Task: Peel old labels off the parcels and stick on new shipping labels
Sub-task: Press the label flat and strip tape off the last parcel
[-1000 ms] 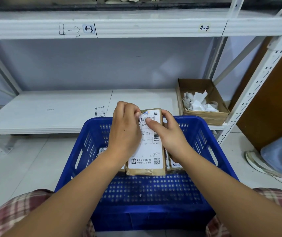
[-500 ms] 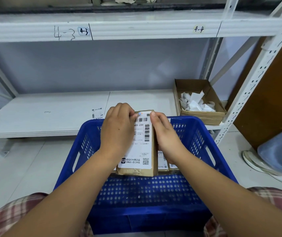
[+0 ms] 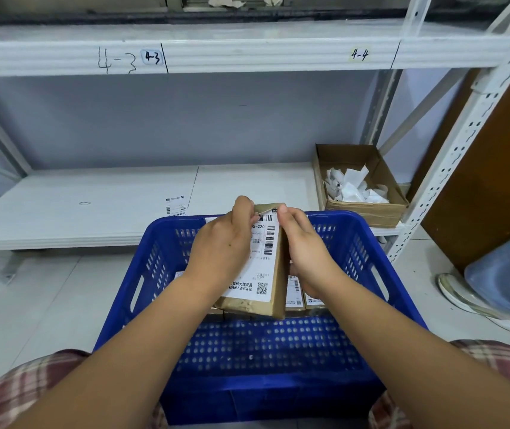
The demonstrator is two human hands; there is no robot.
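Observation:
A brown taped parcel (image 3: 276, 292) with a white shipping label (image 3: 263, 258) is held upright over the blue plastic crate (image 3: 368, 261). My left hand (image 3: 219, 246) lies over the label's left part, its fingertips pinching the label's lifted top corner at the parcel's upper edge. My right hand (image 3: 304, 252) grips the parcel's right side, thumb at the top. Other labelled parcels (image 3: 297, 292) stand in the crate behind it, mostly hidden.
A loose label (image 3: 175, 205) lies on the white lower shelf (image 3: 77, 209). A cardboard box (image 3: 362, 209) with crumpled peeled labels sits at the shelf's right end. A person's shoe (image 3: 476, 301) and leg are on the floor at the right.
The parcel has turned more edge-on toward the right. My right hand shifted from the label face to the parcel's right side, and my left fingertips lifted the label's top corner.

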